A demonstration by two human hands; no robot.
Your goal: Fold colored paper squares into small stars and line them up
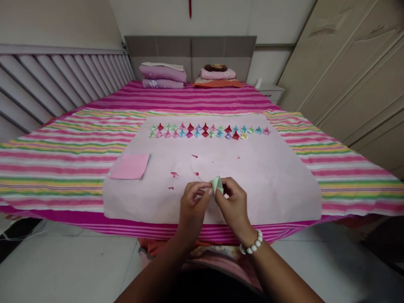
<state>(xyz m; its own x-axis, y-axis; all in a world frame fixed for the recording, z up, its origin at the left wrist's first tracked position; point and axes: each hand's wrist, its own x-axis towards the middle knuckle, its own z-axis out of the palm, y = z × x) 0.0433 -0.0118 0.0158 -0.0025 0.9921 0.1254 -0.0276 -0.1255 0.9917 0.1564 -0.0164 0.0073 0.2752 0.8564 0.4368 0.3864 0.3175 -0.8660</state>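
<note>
I am watching both hands pinching a small green paper (217, 184) between them, just above the near part of the pink sheet (268, 181). The left hand (192, 198) is gripping its left corner, thumb and forefinger closed narrow. The right hand (233, 200) is pinching its right side. The paper's point is tilting up and away, with both hands equally near. The folded row (208, 131) is lying well beyond.
</note>
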